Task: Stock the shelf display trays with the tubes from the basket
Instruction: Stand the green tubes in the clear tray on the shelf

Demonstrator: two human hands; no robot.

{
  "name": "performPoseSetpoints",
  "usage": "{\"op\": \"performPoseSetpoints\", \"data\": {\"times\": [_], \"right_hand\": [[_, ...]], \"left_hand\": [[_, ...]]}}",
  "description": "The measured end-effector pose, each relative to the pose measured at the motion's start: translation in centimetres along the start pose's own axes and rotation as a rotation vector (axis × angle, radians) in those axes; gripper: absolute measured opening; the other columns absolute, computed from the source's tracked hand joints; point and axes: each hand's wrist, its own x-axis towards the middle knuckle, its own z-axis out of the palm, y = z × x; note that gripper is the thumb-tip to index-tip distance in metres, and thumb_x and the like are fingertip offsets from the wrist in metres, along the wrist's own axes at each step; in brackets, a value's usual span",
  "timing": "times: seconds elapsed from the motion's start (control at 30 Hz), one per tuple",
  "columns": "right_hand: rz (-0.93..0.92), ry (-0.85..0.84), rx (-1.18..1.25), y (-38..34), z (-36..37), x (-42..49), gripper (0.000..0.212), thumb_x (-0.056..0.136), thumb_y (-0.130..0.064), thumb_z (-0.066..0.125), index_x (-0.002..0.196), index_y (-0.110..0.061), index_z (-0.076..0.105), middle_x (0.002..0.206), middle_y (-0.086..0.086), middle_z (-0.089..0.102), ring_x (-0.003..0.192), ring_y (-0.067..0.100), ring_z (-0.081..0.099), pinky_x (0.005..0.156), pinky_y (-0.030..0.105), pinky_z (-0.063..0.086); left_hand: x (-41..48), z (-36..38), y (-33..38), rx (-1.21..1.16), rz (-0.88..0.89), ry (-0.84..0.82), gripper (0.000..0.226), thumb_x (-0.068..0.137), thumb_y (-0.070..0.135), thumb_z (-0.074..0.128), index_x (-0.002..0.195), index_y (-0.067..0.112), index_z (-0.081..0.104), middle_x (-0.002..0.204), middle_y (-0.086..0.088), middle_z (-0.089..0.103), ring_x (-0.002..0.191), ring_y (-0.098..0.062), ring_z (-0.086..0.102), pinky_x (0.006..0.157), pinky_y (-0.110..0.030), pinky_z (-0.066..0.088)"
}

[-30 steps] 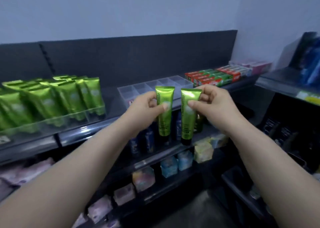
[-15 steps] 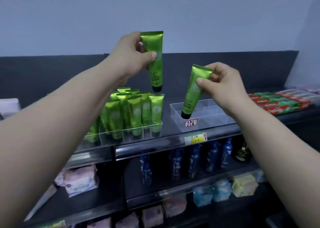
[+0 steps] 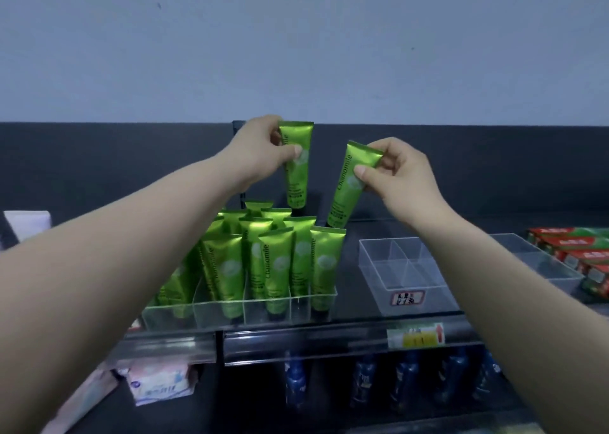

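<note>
Hands: left hand (image 3: 260, 152) pinches upright green tube (image 3: 296, 166); right hand (image 3: 400, 178) pinches tilted green tube (image 3: 351, 190).

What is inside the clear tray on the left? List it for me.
Green tubes stand cap-down in the tray, several rows deep in divided slots. The left forearm covers its left end; what stands there cannot be seen.

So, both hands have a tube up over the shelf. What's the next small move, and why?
Probably lower the left tube, held cap down by the left hand, into the back of the stocked tray: it hangs upright over the rear row, while the right hand holds the right tube tilted.
</note>
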Motion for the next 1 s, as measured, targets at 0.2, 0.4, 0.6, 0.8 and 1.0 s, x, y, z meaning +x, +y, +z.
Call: {"op": "performPoseSetpoints", "data": {"times": [0.2, 0.4, 0.6, 0.8, 1.0], "right_hand": [[0.031, -0.152, 0.046, 3.1, 1.6, 1.4, 0.023, 0.082, 0.003, 0.067, 0.084, -0.018, 0.059, 0.072, -0.007, 0.068, 0.069, 0.006, 0.065, 0.071, 0.027, 0.057], [0.086, -0.296, -0.047, 5.3, 2.4, 1.2, 0.022, 0.081, 0.001, 0.068, 0.078, -0.018, 0.058, 0.08, 0.015, 0.07, 0.074, 0.023, 0.062, 0.078, 0.051, 0.053], [0.083, -0.482, -0.24, 6.5, 3.1, 0.5, 0.013, 0.082, -0.01, 0.069, 0.081, -0.022, 0.063, 0.077, 0.009, 0.072, 0.068, 0.02, 0.061, 0.073, 0.044, 0.053], [0.057, -0.452, -0.293, 6.2, 2.9, 0.2, 0.009, 0.085, -0.016, 0.067, 0.091, -0.023, 0.065, 0.077, 0.008, 0.07, 0.08, 0.032, 0.065, 0.077, 0.043, 0.054], [0.031, -0.385, -0.339, 4.6, 2.1, -0.3, 0.021, 0.086, -0.023, 0.065, 0.107, -0.028, 0.063, 0.092, -0.007, 0.066, 0.084, 0.011, 0.064, 0.084, 0.028, 0.051]], "left_hand": [[1.0, 0.9, -0.7, 0.222, -0.014, -0.17, 0.016, 0.08, 0.021, 0.074, 0.088, 0.013, 0.063, 0.085, -0.009, 0.068, 0.077, -0.021, 0.061, 0.073, -0.03, 0.047], [1.4, 1.4, -2.0, 0.46, -0.078, -0.38, 0.013, 0.078, 0.027, 0.075, 0.072, 0.022, 0.064, 0.07, 0.005, 0.065, 0.066, -0.012, 0.057, 0.065, -0.023, 0.043], [1.3, 2.3, -3.0, 0.708, -0.097, -0.482, 0.008, 0.082, 0.029, 0.071, 0.08, 0.025, 0.065, 0.07, 0.015, 0.06, 0.075, -0.015, 0.058, 0.068, -0.023, 0.04], [1.3, 1.8, -2.6, 0.667, -0.085, -0.499, 0.001, 0.084, 0.027, 0.069, 0.083, 0.027, 0.069, 0.073, 0.018, 0.062, 0.079, -0.011, 0.061, 0.071, -0.024, 0.042], [1.1, 0.8, -0.6, 0.557, 0.006, -0.414, 0.02, 0.089, 0.031, 0.061, 0.107, 0.026, 0.066, 0.102, 0.009, 0.065, 0.1, -0.012, 0.06, 0.094, -0.032, 0.046]]}}
